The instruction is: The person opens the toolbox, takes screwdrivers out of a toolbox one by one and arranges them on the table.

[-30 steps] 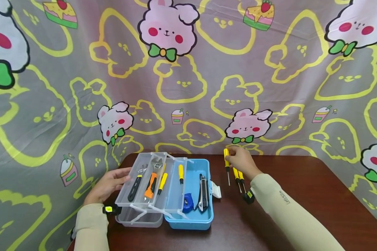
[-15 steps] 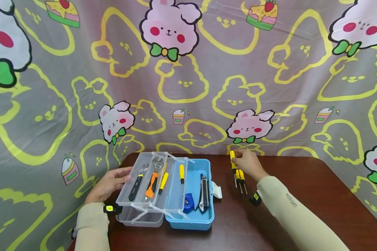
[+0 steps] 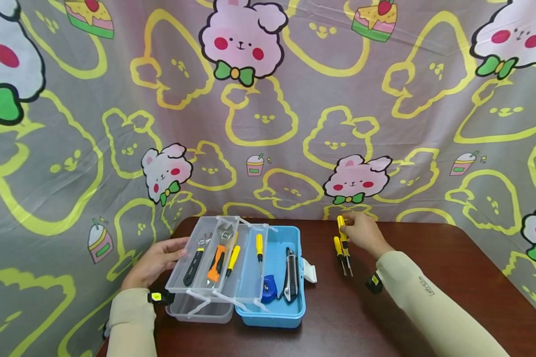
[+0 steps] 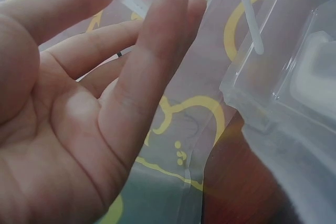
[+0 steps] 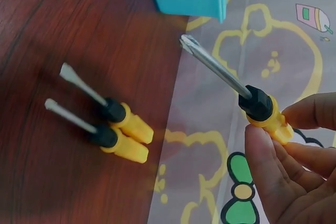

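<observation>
My right hand (image 3: 362,231) pinches a Phillips screwdriver (image 5: 262,109) by its yellow handle, its shaft pointing away from the fingers. Below it, two flat-head screwdrivers (image 5: 128,121) with yellow handles lie side by side on the dark wooden table. Straight fingers of my left hand (image 3: 154,263) touch the outer left side of the raised clear tray (image 3: 192,289); in the left wrist view the palm is open to the camera. That tray carries a black-handled adjustable wrench (image 3: 194,267), an orange-handled tool (image 3: 216,264) and a yellow screwdriver (image 3: 233,260).
A blue toolbox (image 3: 272,321) stands open, holding a utility knife (image 3: 291,275) and a blue tape measure (image 3: 269,288). Another yellow screwdriver (image 3: 259,248) lies in the inner tray section. A white latch (image 3: 309,271) sticks out right. Patterned cloth (image 3: 290,148) hangs behind.
My right hand has moved a little to the right with the screwdriver, which now overlaps one of the two lying screwdrivers in the head view. The left hand stays at the tray.
</observation>
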Action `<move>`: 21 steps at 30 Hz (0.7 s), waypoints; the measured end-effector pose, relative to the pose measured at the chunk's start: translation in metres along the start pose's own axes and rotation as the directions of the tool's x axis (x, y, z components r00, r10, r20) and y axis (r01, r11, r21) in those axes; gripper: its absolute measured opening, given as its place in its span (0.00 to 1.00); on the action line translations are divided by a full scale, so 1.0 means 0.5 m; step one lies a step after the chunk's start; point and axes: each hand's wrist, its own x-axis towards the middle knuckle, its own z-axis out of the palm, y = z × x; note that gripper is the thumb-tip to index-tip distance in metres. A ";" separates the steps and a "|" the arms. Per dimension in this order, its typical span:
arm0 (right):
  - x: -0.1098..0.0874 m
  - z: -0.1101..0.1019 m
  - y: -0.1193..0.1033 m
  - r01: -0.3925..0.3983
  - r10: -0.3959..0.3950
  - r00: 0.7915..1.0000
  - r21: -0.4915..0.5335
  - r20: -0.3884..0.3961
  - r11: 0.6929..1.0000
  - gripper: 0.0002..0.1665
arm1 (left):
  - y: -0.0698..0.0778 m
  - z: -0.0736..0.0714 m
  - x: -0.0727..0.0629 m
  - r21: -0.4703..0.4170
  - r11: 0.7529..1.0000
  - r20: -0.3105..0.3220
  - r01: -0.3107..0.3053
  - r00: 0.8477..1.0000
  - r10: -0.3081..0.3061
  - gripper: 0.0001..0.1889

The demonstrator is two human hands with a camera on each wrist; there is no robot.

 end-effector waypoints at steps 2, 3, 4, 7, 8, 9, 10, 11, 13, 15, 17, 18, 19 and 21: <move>0.001 -0.001 0.006 -0.002 0.002 1.000 -0.010 0.006 1.000 0.28 | 0.000 0.000 -0.001 0.002 1.000 -0.003 0.000 1.000 0.000 0.31; 0.002 -0.001 0.009 -0.005 0.005 1.000 -0.010 0.009 1.000 0.28 | 0.000 0.000 -0.001 0.002 1.000 -0.003 0.001 1.000 -0.001 0.31; 0.002 -0.002 0.012 -0.007 0.007 1.000 -0.010 0.011 1.000 0.28 | 0.000 0.000 -0.001 0.003 1.000 -0.003 0.001 1.000 -0.001 0.31; 0.002 -0.003 0.020 -0.015 0.015 1.000 -0.003 0.016 1.000 0.29 | 0.000 0.000 -0.001 0.003 1.000 -0.008 0.006 1.000 -0.006 0.31; 0.002 -0.003 0.022 -0.016 0.016 1.000 -0.001 0.017 1.000 0.29 | 0.000 0.000 -0.001 0.003 1.000 -0.009 0.008 1.000 -0.008 0.32; 0.002 -0.004 0.025 -0.016 0.016 1.000 -0.001 0.017 1.000 0.28 | 0.001 0.000 -0.001 0.005 1.000 -0.009 0.009 1.000 -0.009 0.32; 0.002 -0.004 0.028 -0.016 0.016 1.000 -0.001 0.016 1.000 0.28 | 0.001 0.000 -0.001 0.006 1.000 -0.010 0.011 1.000 -0.011 0.32; 0.002 -0.004 0.030 -0.014 0.014 1.000 -0.002 0.016 1.000 0.28 | 0.001 0.000 -0.001 0.006 1.000 -0.013 0.011 1.000 -0.011 0.32; 0.003 -0.004 0.036 -0.009 0.009 1.000 -0.008 0.015 1.000 0.27 | 0.002 0.001 -0.001 0.005 1.000 -0.016 0.013 1.000 -0.013 0.32; 0.004 -0.003 0.042 -0.009 0.009 1.000 -0.016 0.013 1.000 0.27 | 0.002 0.001 0.000 0.003 1.000 -0.015 0.014 1.000 -0.014 0.32; 0.004 -0.002 0.048 -0.016 0.016 1.000 -0.017 0.012 1.000 0.28 | 0.002 0.001 0.000 -0.002 1.000 -0.015 0.019 1.000 -0.019 0.32; 0.004 -0.002 0.051 -0.022 0.022 1.000 -0.016 0.014 1.000 0.28 | 0.002 0.001 0.000 -0.004 1.000 -0.014 0.021 1.000 -0.021 0.32; 0.004 -0.001 0.053 -0.029 0.030 0.999 -0.015 0.017 0.999 0.28 | 0.002 0.001 0.000 -0.006 1.000 -0.013 0.024 1.000 -0.024 0.32; 0.004 0.000 0.057 -0.041 0.042 0.999 -0.011 0.024 0.999 0.29 | 0.002 0.000 0.000 -0.008 1.000 -0.013 0.027 1.000 -0.027 0.31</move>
